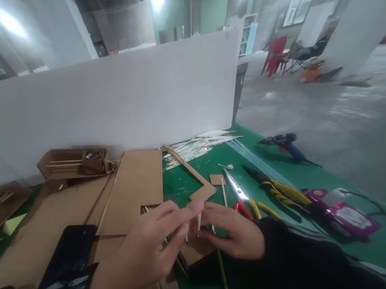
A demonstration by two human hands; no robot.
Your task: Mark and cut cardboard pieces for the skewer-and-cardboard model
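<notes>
My left hand (157, 240) and my right hand (233, 232) meet over a small cardboard piece (197, 251) with thin wooden sticks about it. A short wooden stick (199, 220) stands tilted between the hands, pinched by the right fingers. The left index fingertip touches its top end. The left fingers are closed, but what lies between thumb and index is hidden. Just beyond the hands lies an angled cardboard strip (201, 192). A square cardboard piece (217, 179) with a stick (224, 193) rests beside it.
On the right lie scissors (237, 189), yellow-black pliers (283, 191), a purple device (348, 219) and a blue glue gun (284, 143). Several sticks (187, 153) lie before a white board (114, 103). Cardboard (133, 185), a black phone (66, 251) and a cardboard box (69, 164) are left.
</notes>
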